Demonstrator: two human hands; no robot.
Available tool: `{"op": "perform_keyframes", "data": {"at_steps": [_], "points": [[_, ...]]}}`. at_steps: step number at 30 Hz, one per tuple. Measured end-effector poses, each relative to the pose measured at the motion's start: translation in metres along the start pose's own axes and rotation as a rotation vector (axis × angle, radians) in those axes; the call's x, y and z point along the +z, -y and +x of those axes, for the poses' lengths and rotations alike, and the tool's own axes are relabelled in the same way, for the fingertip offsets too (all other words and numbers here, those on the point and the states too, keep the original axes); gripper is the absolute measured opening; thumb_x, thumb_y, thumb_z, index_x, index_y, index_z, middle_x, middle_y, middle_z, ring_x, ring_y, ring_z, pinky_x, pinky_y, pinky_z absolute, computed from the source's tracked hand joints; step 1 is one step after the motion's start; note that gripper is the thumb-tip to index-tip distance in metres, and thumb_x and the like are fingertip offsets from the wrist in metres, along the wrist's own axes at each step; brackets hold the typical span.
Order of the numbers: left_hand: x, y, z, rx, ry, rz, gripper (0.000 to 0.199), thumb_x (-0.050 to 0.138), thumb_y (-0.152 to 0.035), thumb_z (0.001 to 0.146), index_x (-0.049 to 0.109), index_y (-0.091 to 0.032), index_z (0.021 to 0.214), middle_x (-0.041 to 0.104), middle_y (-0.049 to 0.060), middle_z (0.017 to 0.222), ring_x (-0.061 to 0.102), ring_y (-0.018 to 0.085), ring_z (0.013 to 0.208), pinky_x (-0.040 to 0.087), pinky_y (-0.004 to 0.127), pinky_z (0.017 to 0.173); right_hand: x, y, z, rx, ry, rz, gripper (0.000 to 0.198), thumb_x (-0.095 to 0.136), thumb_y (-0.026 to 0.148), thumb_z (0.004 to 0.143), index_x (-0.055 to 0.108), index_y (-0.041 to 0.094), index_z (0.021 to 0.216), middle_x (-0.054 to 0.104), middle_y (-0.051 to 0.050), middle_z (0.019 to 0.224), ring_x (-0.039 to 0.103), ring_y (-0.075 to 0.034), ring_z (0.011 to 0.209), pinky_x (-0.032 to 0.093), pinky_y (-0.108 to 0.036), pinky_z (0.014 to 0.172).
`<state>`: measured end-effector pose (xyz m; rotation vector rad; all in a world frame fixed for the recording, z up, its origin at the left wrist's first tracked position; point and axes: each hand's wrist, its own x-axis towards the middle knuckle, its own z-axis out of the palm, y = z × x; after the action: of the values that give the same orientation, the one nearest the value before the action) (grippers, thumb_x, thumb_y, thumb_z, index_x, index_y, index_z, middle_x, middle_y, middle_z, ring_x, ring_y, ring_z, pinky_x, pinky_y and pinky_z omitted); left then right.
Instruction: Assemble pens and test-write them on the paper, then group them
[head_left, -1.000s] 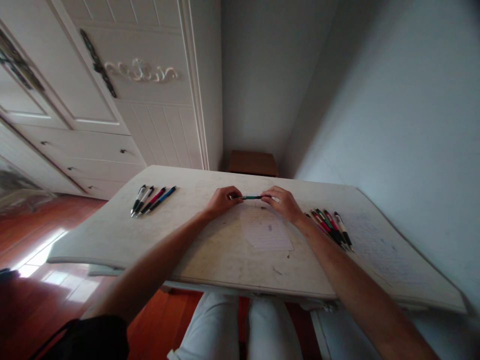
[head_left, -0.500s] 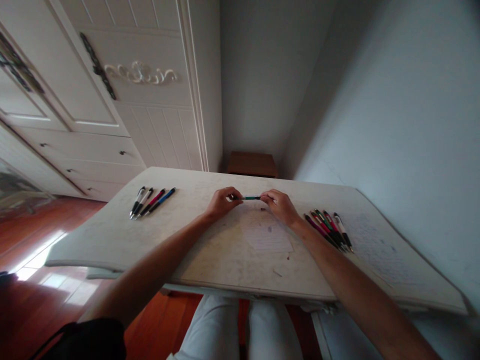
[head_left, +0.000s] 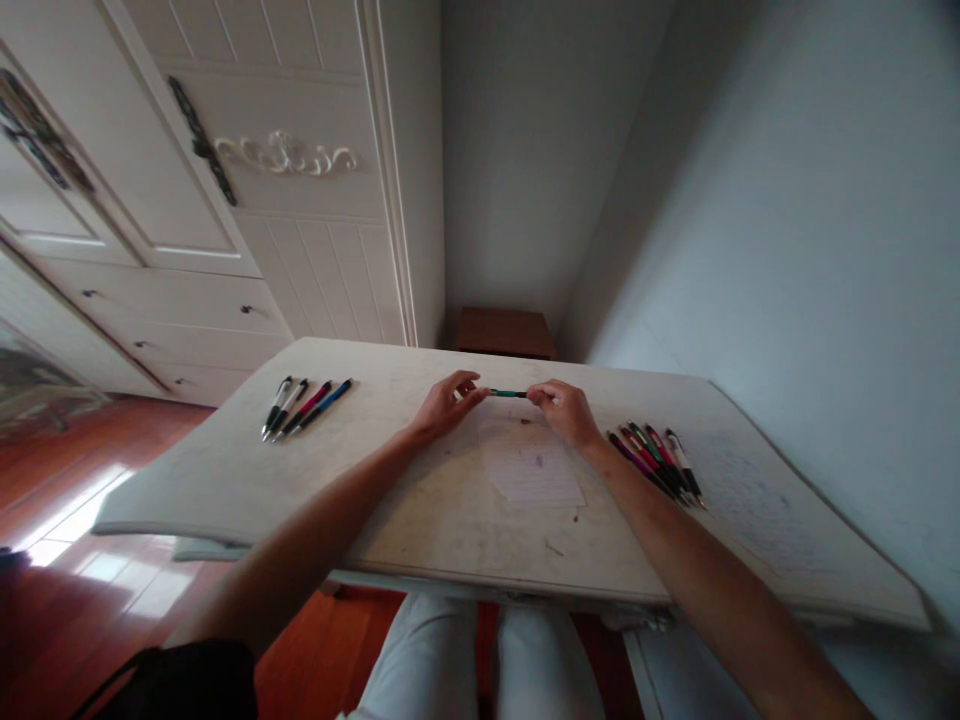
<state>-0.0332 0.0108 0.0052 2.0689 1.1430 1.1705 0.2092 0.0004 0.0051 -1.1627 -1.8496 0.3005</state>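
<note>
A teal-green pen (head_left: 508,393) lies level between my two hands, just above the far middle of the desk. The fingers of my right hand (head_left: 564,410) are closed around its dark right end. My left hand (head_left: 448,405) is at the other end, its thumb against or very close to the tip and its index finger raised apart from the thumb. Below the hands is a lined sheet of paper (head_left: 536,478) with a small scribble. Several pens (head_left: 656,460) lie in a row by my right forearm, and another row of pens (head_left: 306,405) is at the left.
The white desk (head_left: 450,520) has small dark scraps on it. Handwriting covers a paper (head_left: 772,510) at the right. A white wardrobe (head_left: 322,250) stands at the back left, a brown wooden box-like piece (head_left: 505,330) behind the desk, and a pale wall (head_left: 787,250) rises at the right.
My left fingers have opened from their pinch on the pen's left end, showing more of it. The pen has shifted slightly right with my right hand.
</note>
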Motion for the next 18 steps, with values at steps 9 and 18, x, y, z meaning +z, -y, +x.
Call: {"op": "perform_keyframes", "data": {"at_steps": [9,18], "points": [[0.0,0.002,0.001,0.093,0.007,-0.018,0.024,0.069,-0.027,0.075,0.065,-0.018,0.097,0.07,0.004,0.092,0.063,0.017,0.082,0.046,0.027,0.07,0.0,0.002,0.0,-0.009,0.022,0.009,0.02,0.06,0.031,0.087,0.074,0.018,0.079,0.071,-0.008,0.081,0.065,-0.021,0.077,0.05,-0.032,0.075],[-0.006,-0.007,0.0,-0.005,0.048,0.025,0.045,0.045,-0.051,0.092,0.066,-0.015,0.076,0.065,0.003,0.07,0.056,0.015,0.064,0.042,0.026,0.061,-0.003,0.004,0.0,-0.059,0.009,-0.001,0.023,0.058,0.032,0.089,0.073,0.018,0.079,0.07,-0.008,0.08,0.065,-0.021,0.077,0.05,-0.032,0.074]]}}
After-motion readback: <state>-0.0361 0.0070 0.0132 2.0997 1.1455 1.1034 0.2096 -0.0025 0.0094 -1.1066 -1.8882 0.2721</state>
